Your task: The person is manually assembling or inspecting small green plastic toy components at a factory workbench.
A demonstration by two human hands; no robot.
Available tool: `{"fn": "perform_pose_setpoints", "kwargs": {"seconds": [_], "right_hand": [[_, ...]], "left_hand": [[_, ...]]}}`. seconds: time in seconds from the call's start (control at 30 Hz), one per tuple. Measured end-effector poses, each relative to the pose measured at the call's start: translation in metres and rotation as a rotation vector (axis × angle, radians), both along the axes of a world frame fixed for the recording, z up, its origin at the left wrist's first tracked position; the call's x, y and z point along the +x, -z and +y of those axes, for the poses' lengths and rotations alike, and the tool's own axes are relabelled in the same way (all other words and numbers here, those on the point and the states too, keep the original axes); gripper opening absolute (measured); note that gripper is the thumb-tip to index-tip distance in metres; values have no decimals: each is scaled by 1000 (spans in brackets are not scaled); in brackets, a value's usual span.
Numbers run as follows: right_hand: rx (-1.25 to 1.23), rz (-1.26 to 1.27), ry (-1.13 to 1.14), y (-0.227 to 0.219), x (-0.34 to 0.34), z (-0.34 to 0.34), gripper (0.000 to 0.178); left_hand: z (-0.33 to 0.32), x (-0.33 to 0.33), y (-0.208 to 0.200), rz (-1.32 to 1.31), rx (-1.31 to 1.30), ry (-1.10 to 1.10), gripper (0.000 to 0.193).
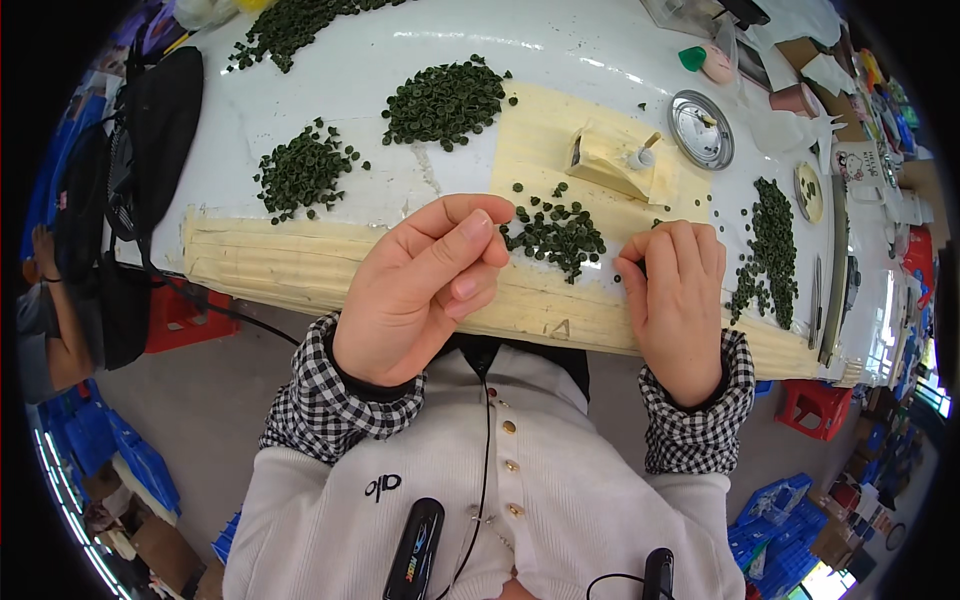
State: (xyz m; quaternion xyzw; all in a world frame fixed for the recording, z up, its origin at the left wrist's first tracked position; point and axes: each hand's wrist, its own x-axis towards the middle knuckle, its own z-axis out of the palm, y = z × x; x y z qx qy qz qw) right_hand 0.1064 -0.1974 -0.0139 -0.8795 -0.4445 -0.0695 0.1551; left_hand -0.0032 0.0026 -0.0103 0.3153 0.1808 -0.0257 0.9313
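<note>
Across the glossy white tabletop [345, 75], small dark-green cup-shaped pieces [558, 235] lie heaped between the left hand [420, 280], pinched closed on nothing visible, and the right hand [680, 300], whose grip I cannot tell, seemingly mid-handling, which calls for precise fingertips.
</note>
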Motion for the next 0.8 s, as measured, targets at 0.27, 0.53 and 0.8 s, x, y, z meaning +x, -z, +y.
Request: {"fn": "perform_pose_setpoints", "kwargs": {"seconds": [0.27, 0.53, 0.8], "right_hand": [[-23, -32, -127, 3, 0, -3, 15], [236, -17, 61, -20, 20, -23, 14], [66, -88, -8, -13, 11, -15, 15]], "left_hand": [[3, -2, 2, -28, -5, 17, 20], [4, -2, 3, -15, -57, -69, 24], [3, -4, 7, -31, -12, 7, 16]]}}
